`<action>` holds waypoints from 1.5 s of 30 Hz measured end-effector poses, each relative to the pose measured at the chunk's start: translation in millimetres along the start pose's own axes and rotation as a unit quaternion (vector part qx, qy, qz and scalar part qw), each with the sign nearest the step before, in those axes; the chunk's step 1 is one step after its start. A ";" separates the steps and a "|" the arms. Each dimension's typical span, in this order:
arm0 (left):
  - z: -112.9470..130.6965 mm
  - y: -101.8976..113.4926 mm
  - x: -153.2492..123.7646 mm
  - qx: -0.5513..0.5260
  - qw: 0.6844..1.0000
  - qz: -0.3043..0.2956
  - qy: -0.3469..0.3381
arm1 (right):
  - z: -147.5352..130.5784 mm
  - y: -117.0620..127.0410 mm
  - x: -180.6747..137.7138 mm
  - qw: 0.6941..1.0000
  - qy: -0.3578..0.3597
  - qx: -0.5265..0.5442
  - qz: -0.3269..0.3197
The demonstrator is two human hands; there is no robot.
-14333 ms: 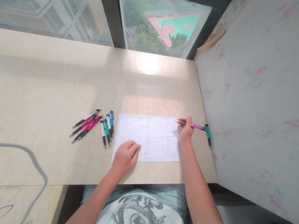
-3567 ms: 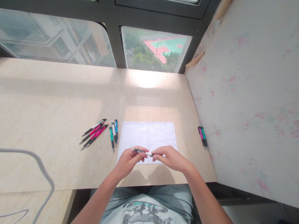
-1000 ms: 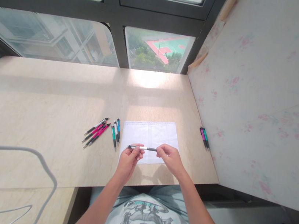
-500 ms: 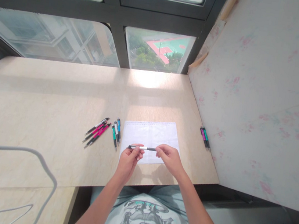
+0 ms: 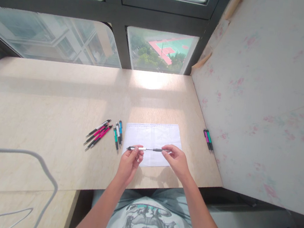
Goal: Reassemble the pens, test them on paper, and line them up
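Note:
My left hand (image 5: 130, 162) pinches the white barrel of a ballpoint pen (image 5: 141, 149), its black clip end pointing left. The pen is in two parts: a thin dark refill (image 5: 149, 149) bridges the gap between the barrel and the black grip section (image 5: 157, 150). That grip section is held between the fingertips of my right hand (image 5: 176, 159). Both hands hover above a white sheet of paper (image 5: 153, 135) with a line of writing along its top edge; whether they touch it I cannot tell.
Left of the paper lie a green pen (image 5: 115, 139), a white pen (image 5: 118, 133) and a blue pen (image 5: 121, 130). A bunch of pink and white pens (image 5: 98, 136) is further left. Two more pens (image 5: 208, 140) rest by the wall. A grey cable (image 5: 45, 169) crosses the desk's left side.
My right hand has drawn the black grip section rightward, away from the white barrel, and the refill now shows between them. My left hand has shifted slightly left.

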State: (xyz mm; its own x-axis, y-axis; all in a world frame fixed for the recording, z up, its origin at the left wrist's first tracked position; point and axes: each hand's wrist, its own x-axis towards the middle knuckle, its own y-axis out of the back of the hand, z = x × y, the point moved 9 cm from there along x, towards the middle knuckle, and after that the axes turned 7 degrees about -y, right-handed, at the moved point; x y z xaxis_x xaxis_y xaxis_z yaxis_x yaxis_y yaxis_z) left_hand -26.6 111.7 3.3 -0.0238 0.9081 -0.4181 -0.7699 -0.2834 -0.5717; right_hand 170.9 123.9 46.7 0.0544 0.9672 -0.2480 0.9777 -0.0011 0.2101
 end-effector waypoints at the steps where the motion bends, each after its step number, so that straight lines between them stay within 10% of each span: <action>1: -2.7 1.4 0.5 -0.021 1.000 0.002 0.010 | -1.1 1.6 -0.6 1.000 0.003 0.008 0.004; 14: -22.0 7.9 8.6 -0.278 0.957 0.007 0.086 | 6.1 24.5 0.3 0.990 -0.020 0.099 0.098; 37: -33.6 -11.4 2.4 0.056 0.994 -0.064 0.061 | 29.7 6.1 5.2 0.979 -0.050 0.194 0.049; 45: -30.5 -4.8 7.2 0.021 0.999 -0.033 0.031 | 26.2 6.7 3.9 0.984 -0.044 0.168 0.041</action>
State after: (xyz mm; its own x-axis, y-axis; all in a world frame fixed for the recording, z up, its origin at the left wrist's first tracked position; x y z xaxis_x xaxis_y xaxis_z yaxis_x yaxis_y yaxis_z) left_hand -3.6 110.2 -18.5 0.0660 0.9033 -0.4240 -0.7944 -0.2095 -0.5701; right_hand 183.0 121.1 22.4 0.1379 0.9351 -0.3265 0.9806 -0.1754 -0.0881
